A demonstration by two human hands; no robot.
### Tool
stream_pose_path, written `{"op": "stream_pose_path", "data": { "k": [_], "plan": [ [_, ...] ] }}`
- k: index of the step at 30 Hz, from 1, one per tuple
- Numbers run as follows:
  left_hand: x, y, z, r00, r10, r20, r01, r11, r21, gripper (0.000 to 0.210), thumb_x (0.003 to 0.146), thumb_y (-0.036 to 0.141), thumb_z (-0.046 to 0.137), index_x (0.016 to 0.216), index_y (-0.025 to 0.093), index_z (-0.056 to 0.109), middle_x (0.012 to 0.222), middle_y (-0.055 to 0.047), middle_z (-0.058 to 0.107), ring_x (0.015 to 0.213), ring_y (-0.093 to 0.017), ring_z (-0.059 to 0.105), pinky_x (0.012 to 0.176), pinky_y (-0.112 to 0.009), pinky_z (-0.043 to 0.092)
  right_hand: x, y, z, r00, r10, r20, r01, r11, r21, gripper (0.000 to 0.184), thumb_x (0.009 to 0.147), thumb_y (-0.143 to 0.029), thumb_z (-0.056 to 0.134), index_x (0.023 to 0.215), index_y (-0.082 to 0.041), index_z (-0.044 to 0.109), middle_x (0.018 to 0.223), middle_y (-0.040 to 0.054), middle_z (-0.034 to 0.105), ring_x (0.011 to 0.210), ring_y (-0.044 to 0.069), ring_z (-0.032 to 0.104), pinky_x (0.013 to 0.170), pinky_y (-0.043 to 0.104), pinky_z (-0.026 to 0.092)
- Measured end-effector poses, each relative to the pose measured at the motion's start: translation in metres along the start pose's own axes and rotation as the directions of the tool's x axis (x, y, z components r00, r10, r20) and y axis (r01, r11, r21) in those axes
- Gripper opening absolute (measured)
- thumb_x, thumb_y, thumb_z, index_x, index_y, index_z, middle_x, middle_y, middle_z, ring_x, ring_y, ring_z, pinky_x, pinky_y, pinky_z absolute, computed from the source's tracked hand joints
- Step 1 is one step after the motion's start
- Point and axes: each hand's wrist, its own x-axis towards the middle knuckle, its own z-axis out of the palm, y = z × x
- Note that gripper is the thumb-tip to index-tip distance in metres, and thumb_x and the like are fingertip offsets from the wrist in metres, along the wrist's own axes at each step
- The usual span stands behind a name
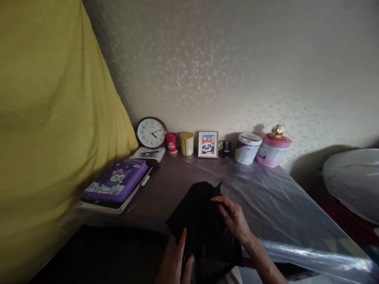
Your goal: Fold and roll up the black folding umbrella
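Observation:
A piece of black cloth (197, 213) is bunched over the near edge of the table, its exact kind too dark to make out. My right hand (233, 217) pinches its upper right edge between thumb and fingers. Lower down, my left hand (177, 260) grips the near left part of the cloth, index finger stretched along it and thumb below. A small ring-like glint shows beside the left thumb, too dim to name. Folds hide the rest of the cloth's shape.
A purple case (118, 179) lies on books at the left, beside a yellow curtain (53, 118). Along the wall stand a clock (151, 133), a red can (171, 142), a yellow tin (186, 144), a picture frame (208, 144), a white tub (248, 149) and a pink tub (272, 151).

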Motion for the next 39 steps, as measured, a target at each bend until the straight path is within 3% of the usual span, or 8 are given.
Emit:
{"op": "stream_pose_path", "data": {
  "k": [9, 13, 15, 19, 24, 27, 33, 39],
  "plan": [
    [0.001, -0.002, -0.001, 1.0, 0.002, 0.03, -0.004, 0.996, 0.087, 0.057, 0.097, 0.028, 0.032, 0.152, 0.016, 0.027, 0.153, -0.017, 0.041, 0.141, -0.027, 0.04, 0.108, -0.045, 0.045, 0.025, -0.001, 0.047, 0.995, -0.104, 0.005, 0.104, 0.994, -0.038, 0.023, 0.096, -0.023, 0.044, 0.1, -0.024, 0.067, 0.092, 0.004, 0.074, 0.085, 0.018, 0.071, 0.077, 0.027, 0.056],
    [0.002, -0.003, -0.008, 0.991, 0.006, 0.135, -0.023, 0.993, 0.12, 0.058, 0.097, 0.028, 0.034, 0.153, 0.015, 0.023, 0.154, -0.019, 0.036, 0.141, -0.028, 0.038, 0.109, -0.045, 0.044, 0.027, 0.0, 0.058, 0.992, -0.125, 0.03, 0.127, 0.99, -0.068, 0.024, 0.098, -0.021, 0.042, 0.1, -0.022, 0.066, 0.093, 0.0053, 0.073, 0.085, 0.018, 0.072, 0.077, 0.027, 0.057],
    [0.004, 0.001, -0.012, 0.982, -0.011, 0.189, -0.012, 0.993, 0.122, 0.061, 0.096, 0.026, 0.037, 0.154, 0.017, 0.018, 0.157, -0.018, 0.032, 0.142, -0.027, 0.037, 0.11, -0.043, 0.043, 0.027, 0.0, 0.06, 0.992, -0.121, 0.039, 0.123, 0.989, -0.078, 0.024, 0.099, -0.022, 0.041, 0.101, -0.022, 0.065, 0.093, 0.0054, 0.073, 0.085, 0.018, 0.072, 0.076, 0.027, 0.057],
    [0.006, 0.015, -0.017, 0.984, -0.123, 0.128, 0.099, 0.98, 0.175, 0.075, 0.089, 0.016, 0.045, 0.155, 0.019, 0.009, 0.155, -0.018, 0.037, 0.142, -0.029, 0.037, 0.108, -0.044, 0.043, 0.028, 0.001, 0.062, 0.99, -0.124, 0.066, 0.131, 0.986, -0.106, 0.025, 0.1, -0.023, 0.04, 0.102, -0.023, 0.065, 0.093, 0.0051, 0.072, 0.085, 0.018, 0.072, 0.076, 0.027, 0.057],
    [0.008, 0.031, -0.023, 0.988, 0.004, 0.157, -0.055, 0.944, 0.326, 0.067, 0.088, 0.008, 0.043, 0.151, 0.027, 0.026, 0.153, -0.018, 0.04, 0.138, -0.034, 0.043, 0.106, -0.047, 0.045, 0.031, 0.001, 0.064, 0.983, -0.143, 0.116, 0.16, 0.975, -0.154, 0.027, 0.1, -0.02, 0.039, 0.104, -0.023, 0.065, 0.095, 0.0054, 0.073, 0.084, 0.018, 0.072, 0.075, 0.027, 0.057],
    [0.009, 0.039, -0.025, 0.978, -0.009, 0.207, -0.091, 0.877, 0.472, 0.065, 0.087, 0.003, 0.041, 0.145, 0.033, 0.037, 0.145, -0.021, 0.05, 0.133, -0.037, 0.049, 0.105, -0.051, 0.043, 0.032, 0.001, 0.065, 0.979, -0.145, 0.142, 0.169, 0.97, -0.175, 0.028, 0.1, -0.019, 0.038, 0.106, -0.023, 0.065, 0.097, 0.0057, 0.073, 0.084, 0.018, 0.072, 0.074, 0.027, 0.057],
    [0.014, 0.052, -0.023, 0.961, -0.061, 0.271, -0.125, 0.777, 0.617, 0.071, 0.085, 0.002, 0.041, 0.143, 0.043, 0.032, 0.129, -0.02, 0.065, 0.131, -0.042, 0.047, 0.103, -0.059, 0.042, 0.034, -0.001, 0.065, 0.971, -0.157, 0.182, 0.198, 0.952, -0.235, 0.03, 0.101, -0.02, 0.036, 0.107, -0.021, 0.065, 0.096, 0.0064, 0.072, 0.08, 0.018, 0.072, 0.071, 0.026, 0.057],
    [0.02, 0.059, -0.026, 0.938, -0.143, 0.315, -0.08, 0.796, 0.6, 0.084, 0.075, -0.001, 0.044, 0.146, 0.041, 0.028, 0.13, -0.02, 0.063, 0.133, -0.043, 0.046, 0.102, -0.056, 0.044, 0.035, -0.007, 0.064, 0.965, -0.156, 0.212, 0.209, 0.943, -0.258, 0.03, 0.102, -0.023, 0.036, 0.108, -0.021, 0.065, 0.098, 0.0065, 0.072, 0.08, 0.018, 0.072, 0.071, 0.027, 0.057]
  ]
}}
